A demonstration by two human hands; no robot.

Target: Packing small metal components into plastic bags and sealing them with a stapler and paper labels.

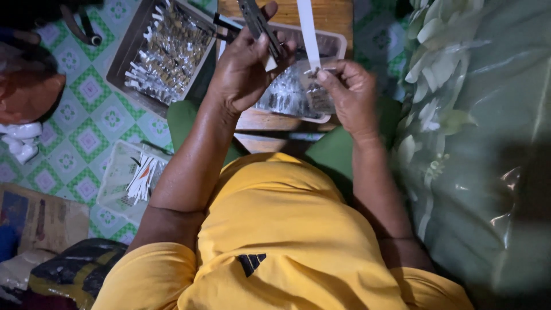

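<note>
My left hand [244,69] is shut on a dark metal stapler-like tool [259,24], held above a small wooden table [330,14]. To its right, my right hand [350,95] pinches a long white paper strip [308,34] together with a small clear packet [319,96]. The tool's tip is close to the strip, just left of it. Under both hands lies a clear plastic tray [337,43] with several small shiny packets in it. My yellow shirt fills the lower middle of the view.
A grey tray [129,54] full of several packets with white tabs sits at the upper left on the green patterned floor [92,115]. A white basket [117,172] of paper strips is by my left elbow. A large green plastic bag [488,143] stands to the right.
</note>
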